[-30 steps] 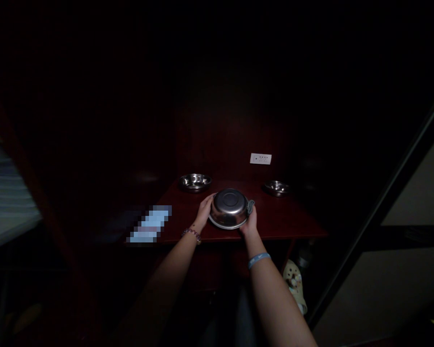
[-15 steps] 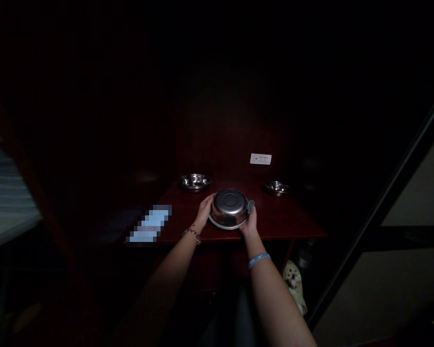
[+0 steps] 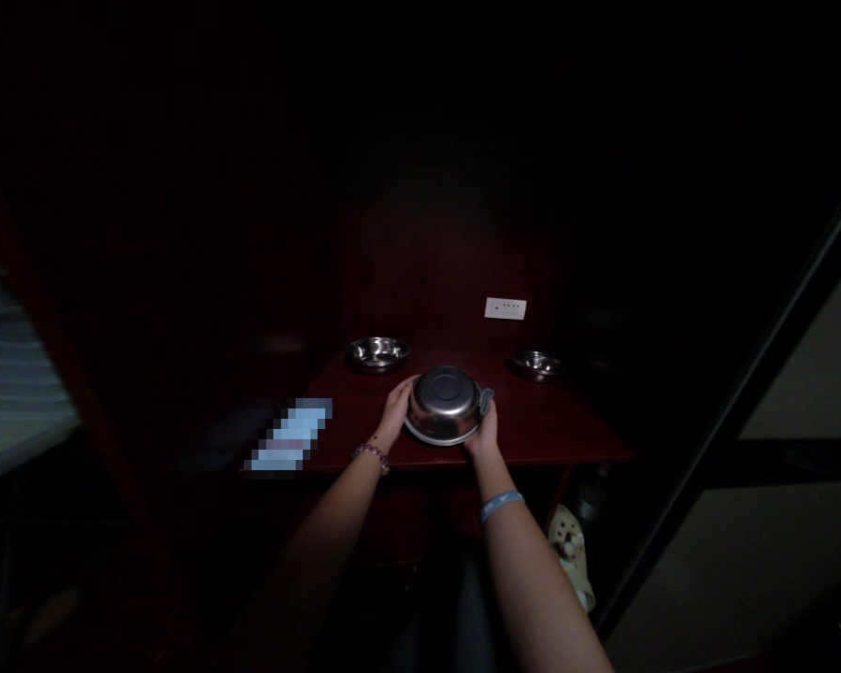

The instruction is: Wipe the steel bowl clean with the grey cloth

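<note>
A shiny metal bowl [image 3: 443, 402] is held bottom up between my hands, over the dark red desk. My left hand [image 3: 396, 411] grips its left rim, and a beaded bracelet circles that wrist. On the other side my right hand [image 3: 486, 432] grips the bowl and also pins a grey cloth [image 3: 486, 401] against its wall. A blue band sits on my right forearm. Behind, a second metal bowl [image 3: 378, 353] stands upright at the back left, and another metal bowl [image 3: 535, 365] stands upright at the back right. The undersides of my fingers are hidden.
The dark red desk [image 3: 533, 435] ends at a front edge below my hands. A pixelated bright patch [image 3: 291, 436] lies at its left. On the back wall is a white power socket [image 3: 506, 308]. A pale clog [image 3: 570, 551] hangs or stands low at the right.
</note>
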